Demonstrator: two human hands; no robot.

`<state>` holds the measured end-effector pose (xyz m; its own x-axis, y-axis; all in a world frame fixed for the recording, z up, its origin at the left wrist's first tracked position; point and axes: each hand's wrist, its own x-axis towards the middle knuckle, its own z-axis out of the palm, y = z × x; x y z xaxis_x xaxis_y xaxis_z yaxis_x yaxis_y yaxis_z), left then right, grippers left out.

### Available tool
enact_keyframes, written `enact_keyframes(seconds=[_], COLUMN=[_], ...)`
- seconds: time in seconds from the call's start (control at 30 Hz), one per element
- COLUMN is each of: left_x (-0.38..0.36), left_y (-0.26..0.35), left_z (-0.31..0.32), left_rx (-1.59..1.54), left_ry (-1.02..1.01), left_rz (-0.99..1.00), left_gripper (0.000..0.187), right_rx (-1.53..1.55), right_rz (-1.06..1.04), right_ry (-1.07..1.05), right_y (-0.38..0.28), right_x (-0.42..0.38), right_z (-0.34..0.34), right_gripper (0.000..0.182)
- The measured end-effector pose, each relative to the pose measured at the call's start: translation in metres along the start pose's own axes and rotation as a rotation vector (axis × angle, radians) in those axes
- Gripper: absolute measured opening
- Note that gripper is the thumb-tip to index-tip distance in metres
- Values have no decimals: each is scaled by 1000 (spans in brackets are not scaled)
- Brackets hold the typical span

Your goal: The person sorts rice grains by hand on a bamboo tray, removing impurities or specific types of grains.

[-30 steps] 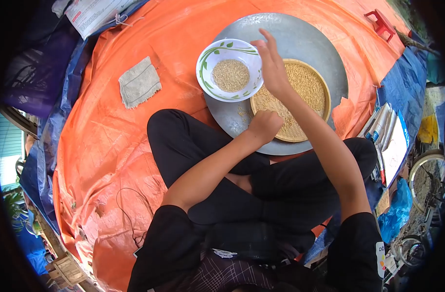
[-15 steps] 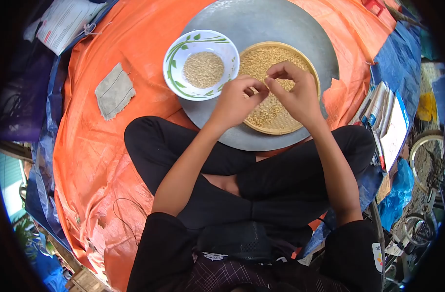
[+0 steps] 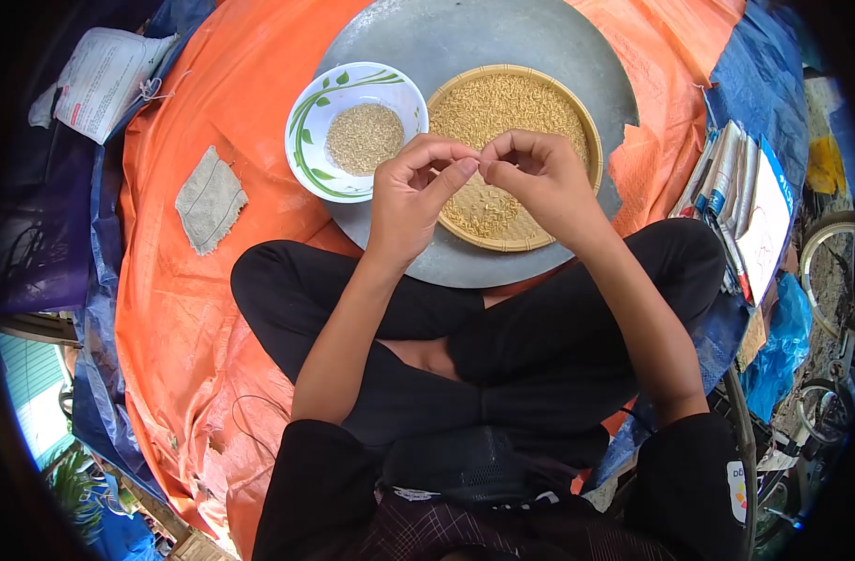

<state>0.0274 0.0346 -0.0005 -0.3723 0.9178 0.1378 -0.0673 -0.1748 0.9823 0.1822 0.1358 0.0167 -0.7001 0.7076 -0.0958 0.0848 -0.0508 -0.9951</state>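
My left hand [image 3: 407, 198] and my right hand [image 3: 545, 187] meet fingertip to fingertip above the near left part of a round woven basket [image 3: 594, 150]. Both are closed in a pinch; whatever is between the fingertips is too small to make out. Golden unhusked grains [image 3: 511, 105] cover much of the basket, thinner toward its near side, where the weave shows. Left of it, a white bowl [image 3: 301, 154] with green leaf patterns holds paler grains [image 3: 365, 138]. Basket and bowl rest on a round grey metal tray [image 3: 465, 33], the bowl reaching past its left edge.
Beneath the tray spreads an orange tarp [image 3: 203, 309], with a grey cloth scrap [image 3: 210, 199] at left. My crossed legs [image 3: 539, 346] sit close to the tray. Rolled packets [image 3: 726, 178] stand at right, a bicycle wheel [image 3: 813, 271] beyond them. A white printed bag [image 3: 109, 82] lies upper left.
My hands have drawn together, the left turning more upright and its fingertips now meeting the right's. The camera view has shifted, so the tray, bowl and basket appear farther left.
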Motion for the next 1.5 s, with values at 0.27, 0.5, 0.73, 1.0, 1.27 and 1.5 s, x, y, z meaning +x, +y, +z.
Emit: enact_keyframes(seconds=[0.27,0.5,0.73,1.0,1.27,1.5], left_x=[-1,-1,0,0,0,-1], left_y=[18,16,25,28,32,31], left_z=[-1,-3,-4,-9,-9,-11], left_rx=[525,659,623,621,650,694], left_ry=[24,1,-42,-128,-176,-206], left_rz=[190,335,267,229,228,242], left_gripper=[11,13,10,7,8,9], right_rx=[29,-60,-372,-444,-487,-607], right_rz=[-28,-32,-385,-464,-495,-552], right_ry=[-7,4,66,29,13,4], right_y=[6,-6,-14,-17,-12,-11], right_x=[2,0,0,-1,1,0], right_z=[0,1,0,1,0,2], right_gripper=[10,7,11,11,12,12])
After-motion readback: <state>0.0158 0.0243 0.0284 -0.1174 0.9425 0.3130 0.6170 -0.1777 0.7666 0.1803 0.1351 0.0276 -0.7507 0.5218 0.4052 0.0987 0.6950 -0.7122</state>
